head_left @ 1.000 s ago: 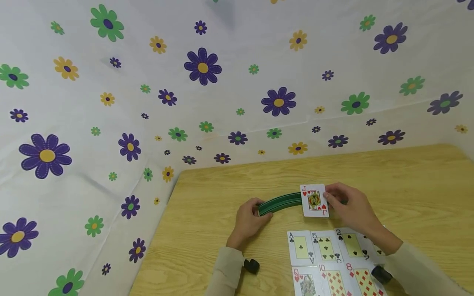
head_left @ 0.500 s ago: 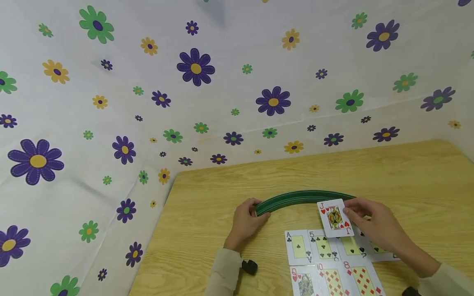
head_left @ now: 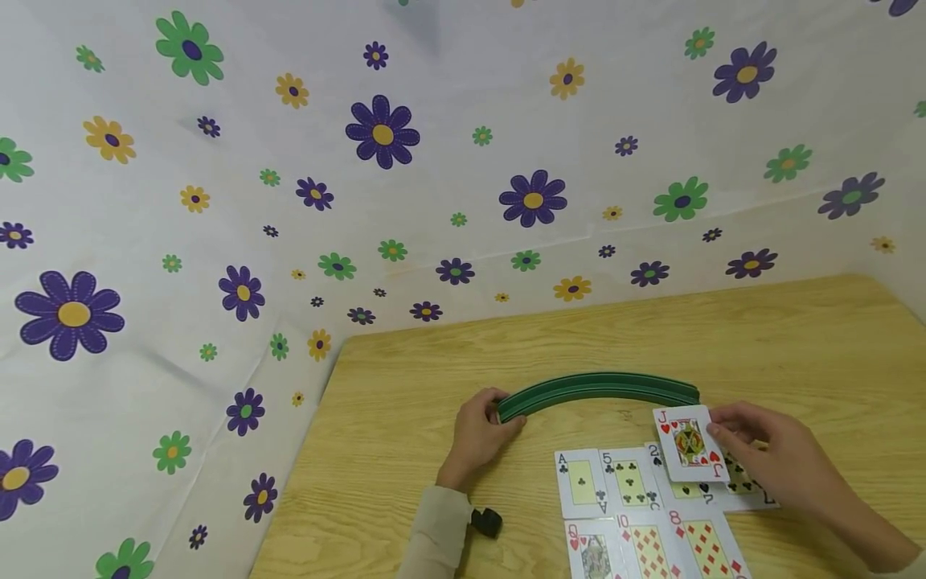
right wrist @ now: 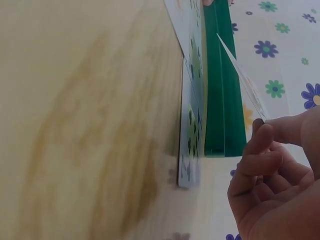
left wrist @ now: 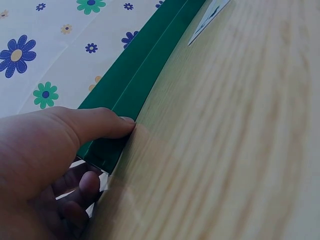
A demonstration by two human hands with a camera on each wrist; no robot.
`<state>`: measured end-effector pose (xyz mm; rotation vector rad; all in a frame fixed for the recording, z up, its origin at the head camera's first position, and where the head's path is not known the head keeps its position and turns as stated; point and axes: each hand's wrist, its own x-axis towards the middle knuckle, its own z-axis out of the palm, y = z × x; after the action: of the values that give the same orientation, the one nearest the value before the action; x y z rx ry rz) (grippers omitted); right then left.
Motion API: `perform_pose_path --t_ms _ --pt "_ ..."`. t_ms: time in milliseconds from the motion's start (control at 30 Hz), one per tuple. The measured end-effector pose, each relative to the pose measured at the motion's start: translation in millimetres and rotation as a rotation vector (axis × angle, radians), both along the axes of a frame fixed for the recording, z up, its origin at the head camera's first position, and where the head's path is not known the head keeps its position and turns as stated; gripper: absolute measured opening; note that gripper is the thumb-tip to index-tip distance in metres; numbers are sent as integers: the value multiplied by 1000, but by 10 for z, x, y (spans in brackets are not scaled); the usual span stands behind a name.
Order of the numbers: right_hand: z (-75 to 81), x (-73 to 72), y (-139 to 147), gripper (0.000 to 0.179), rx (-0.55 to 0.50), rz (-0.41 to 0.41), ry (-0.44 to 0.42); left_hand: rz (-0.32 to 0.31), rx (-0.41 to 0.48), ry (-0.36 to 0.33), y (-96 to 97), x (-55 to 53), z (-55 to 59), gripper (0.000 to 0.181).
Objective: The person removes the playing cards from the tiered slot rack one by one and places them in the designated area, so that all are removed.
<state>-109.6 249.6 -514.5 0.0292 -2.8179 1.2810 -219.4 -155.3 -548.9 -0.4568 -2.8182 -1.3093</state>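
A curved green card holder (head_left: 600, 387) stands on the wooden table, its grooves running along the arc. My left hand (head_left: 479, 434) grips its left end, with the thumb on the front face in the left wrist view. Between thumb and fingers, my right hand (head_left: 784, 458) pinches a jack of hearts (head_left: 689, 444) by its right edge, face up. The jack is raised above the laid-out cards and covers part of the two of spades (head_left: 694, 492). In the right wrist view the jack (right wrist: 244, 80) appears nearly edge-on, close to the holder's right end.
Face-up cards lie in rows in front of the holder: an ace of clubs (head_left: 581, 485), a five of clubs (head_left: 628, 482), a queen of hearts (head_left: 595, 555), a ten (head_left: 647, 551) and an eight of diamonds (head_left: 705, 547). A flower-patterned sheet (head_left: 434, 217) rises behind the table.
My right hand has moved right and toward me with the jack, from in front of the holder to over the laid-out cards. My left hand keeps its grip on the holder's end.
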Motion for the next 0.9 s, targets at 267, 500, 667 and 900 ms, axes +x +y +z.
perform_pose_path --t_ms 267,500,667,900 --pt "-19 86 86 31 20 -22 -83 1 -7 2 -13 -12 -21 31" --pt "-73 151 148 28 28 -29 -151 3 -9 -11 -18 -10 -6 33" --pt "-114 209 205 28 40 -25 -169 10 -11 -17 -16 -1 -6 33" --pt "-147 279 303 22 57 -1 -198 4 -12 -18 7 1 -47 32"
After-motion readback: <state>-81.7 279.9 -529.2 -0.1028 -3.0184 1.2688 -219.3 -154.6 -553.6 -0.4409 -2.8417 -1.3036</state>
